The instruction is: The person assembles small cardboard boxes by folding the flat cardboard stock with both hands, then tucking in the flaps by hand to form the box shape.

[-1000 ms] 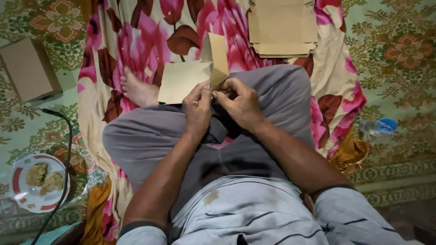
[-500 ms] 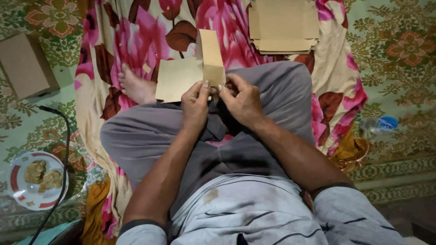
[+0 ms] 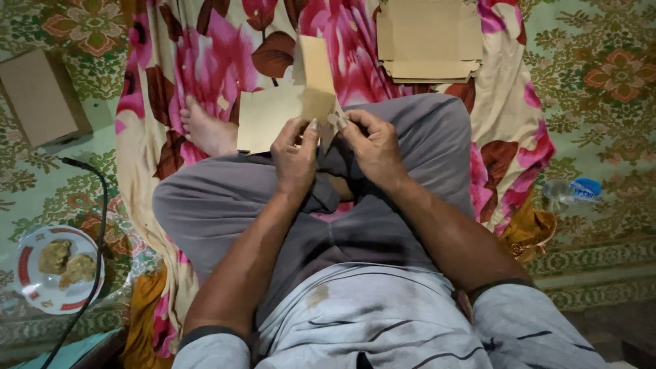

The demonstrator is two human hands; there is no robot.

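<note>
Pinching a folded cardboard piece (image 3: pixel 287 113), both hands' (image 3: pixel 295 158) grips hide its lower edge.

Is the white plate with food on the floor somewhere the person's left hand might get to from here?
Probably yes: the white plate lies uncovered on the left; the left hand grips folded brown cardboard.

Left hand (image 3: pixel 295 158), right hand (image 3: pixel 372 145) pinched together
</note>
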